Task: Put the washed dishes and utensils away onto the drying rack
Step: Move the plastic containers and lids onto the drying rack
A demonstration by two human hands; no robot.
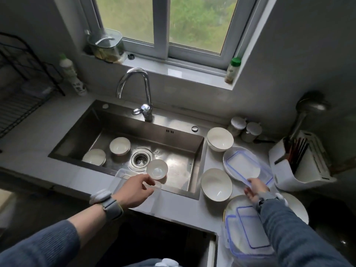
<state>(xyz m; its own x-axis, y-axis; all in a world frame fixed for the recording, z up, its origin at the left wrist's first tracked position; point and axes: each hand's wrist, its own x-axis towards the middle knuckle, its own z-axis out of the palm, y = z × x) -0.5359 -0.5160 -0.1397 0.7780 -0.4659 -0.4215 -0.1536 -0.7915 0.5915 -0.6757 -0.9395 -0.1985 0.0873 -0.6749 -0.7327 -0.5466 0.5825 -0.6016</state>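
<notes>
The black wire drying rack (pixel 23 78) stands on the counter at the far left. In the steel sink (pixel 173 143) lie two small white bowls (pixel 119 145) (pixel 94 157), and a third small bowl (pixel 157 169) sits near the front wall. My left hand (pixel 134 189) reaches over the sink's front edge, fingers curled on the rim of a clear plastic container (pixel 123 173) beside that third bowl. My right hand (pixel 256 188) grips the near edge of a blue-rimmed clear lid (pixel 248 166) lying on a white oval plate (pixel 229 151).
Two large white bowls (pixel 220 139) (pixel 216 184) sit right of the sink. More blue-rimmed lids (pixel 248 230) lie on plates at the bottom right. A white holder with chopsticks (pixel 296 162), two jars (pixel 238 125), the tap (pixel 134 87) and a soap bottle (pixel 72 78) stand around.
</notes>
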